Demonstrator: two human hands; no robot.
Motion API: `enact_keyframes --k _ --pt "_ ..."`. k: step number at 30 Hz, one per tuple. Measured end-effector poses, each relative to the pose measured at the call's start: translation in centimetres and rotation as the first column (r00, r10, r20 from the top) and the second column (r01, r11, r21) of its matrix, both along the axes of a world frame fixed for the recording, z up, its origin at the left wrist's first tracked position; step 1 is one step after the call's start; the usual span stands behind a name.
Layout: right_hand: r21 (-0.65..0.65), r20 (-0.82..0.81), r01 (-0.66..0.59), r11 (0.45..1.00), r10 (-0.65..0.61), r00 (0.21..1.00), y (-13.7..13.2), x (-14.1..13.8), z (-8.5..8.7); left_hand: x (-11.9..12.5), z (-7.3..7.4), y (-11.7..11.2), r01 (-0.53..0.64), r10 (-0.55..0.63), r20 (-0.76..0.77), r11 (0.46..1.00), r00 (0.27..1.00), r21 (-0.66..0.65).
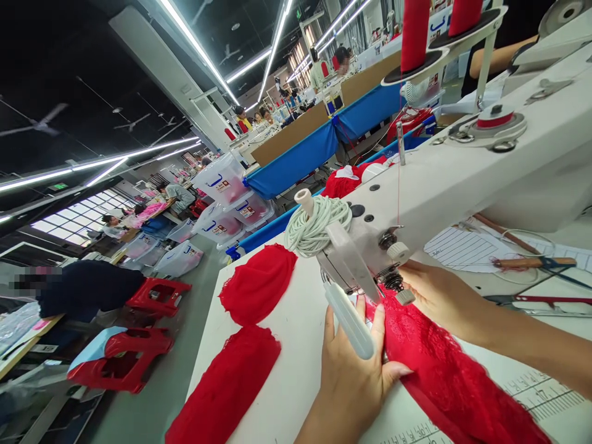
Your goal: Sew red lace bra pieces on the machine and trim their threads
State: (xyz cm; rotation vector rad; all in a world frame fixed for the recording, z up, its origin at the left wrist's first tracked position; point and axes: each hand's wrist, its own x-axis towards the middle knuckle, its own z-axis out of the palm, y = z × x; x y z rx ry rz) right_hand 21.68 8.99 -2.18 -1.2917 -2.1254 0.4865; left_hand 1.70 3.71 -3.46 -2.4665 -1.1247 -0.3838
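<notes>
A strip of red lace fabric (444, 370) lies on the white sewing table (296, 345) and runs under the head of the white sewing machine (462, 172). My left hand (356, 364) lies flat on the lace just in front of the needle area, fingers stretched out, partly behind the machine's white guard (349, 320). On the far side of the presser foot, my right hand (439, 293) rests on the lace with its fingertips hidden by the machine's parts. Two loose red lace pieces (259, 283) (231, 382) lie to the left on the table.
A coil of white cord (314, 225) hangs on the machine head. Red thread cones (416, 31) stand on top. Scissors (541, 264) and paper lie behind the machine. Red stools (124, 357), plastic bins (226, 197) and other workers fill the aisle at left.
</notes>
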Motion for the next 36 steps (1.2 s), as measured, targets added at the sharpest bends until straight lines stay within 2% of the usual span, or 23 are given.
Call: enact_keyframes --k 4,15,23,29,36 --pt "0.022 -0.009 0.011 1.0 -0.011 1.0 0.4 0.0 0.6 0.0 0.2 0.1 0.002 -0.002 -0.014 1.0 1.0 0.018" --pt "0.088 -0.066 0.028 0.996 -0.023 0.998 1.0 0.1 -0.8 -0.1 0.6 0.1 0.012 -0.011 -0.089 1.0 0.996 0.01" --pt "0.105 -0.079 0.018 0.994 -0.01 0.997 0.8 0.0 -0.7 -0.1 0.1 0.0 0.001 -0.001 -0.013 1.0 1.0 0.016" --pt "0.102 -0.08 0.016 0.995 -0.008 0.997 0.8 0.1 -0.5 -0.2 0.3 0.0 0.012 -0.012 -0.062 1.0 0.998 0.009" --pt "0.11 -0.091 -0.002 0.994 0.012 0.996 1.2 0.1 -1.1 -0.2 0.2 0.2 0.023 -0.022 -0.021 1.0 1.0 0.017"
